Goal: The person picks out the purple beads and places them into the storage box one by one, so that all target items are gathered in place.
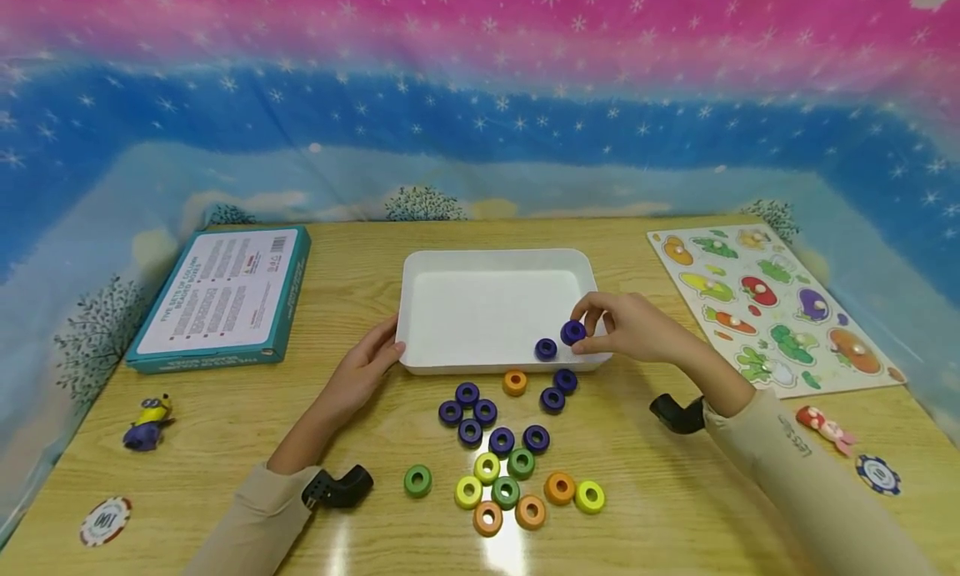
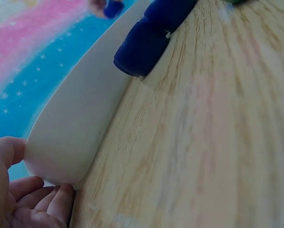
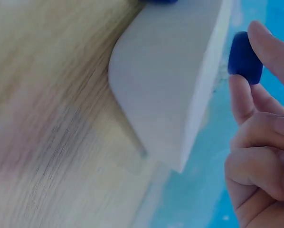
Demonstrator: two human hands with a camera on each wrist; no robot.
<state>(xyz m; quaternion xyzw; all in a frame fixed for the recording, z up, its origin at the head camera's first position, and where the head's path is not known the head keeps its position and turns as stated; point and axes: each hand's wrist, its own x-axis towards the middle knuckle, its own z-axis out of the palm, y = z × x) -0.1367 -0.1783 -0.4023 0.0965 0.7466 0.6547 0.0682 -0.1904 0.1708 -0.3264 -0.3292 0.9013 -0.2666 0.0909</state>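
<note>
Pinching a purple ring (image 1: pixel 566 338), right hand (image 1: pixel 637 326) at the tray (image 1: pixel 450 368)'s four o'clock; left hand (image 1: pixel 367 366) gripping its eight; ring looks light, stiff; rim seems safest hold.

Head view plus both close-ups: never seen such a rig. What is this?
No machine: a person's bare hands at work. The wide picture comes from a head camera, the close-ups from one on each wrist. The left hand grips the left end of a white tray; the right hand pinches a dark blue ring above it. Another ring lies inside. Loose rings, blue, green, yellow and orange, lie on the wooden table in front, with a box left and a vegetable board right.
</note>
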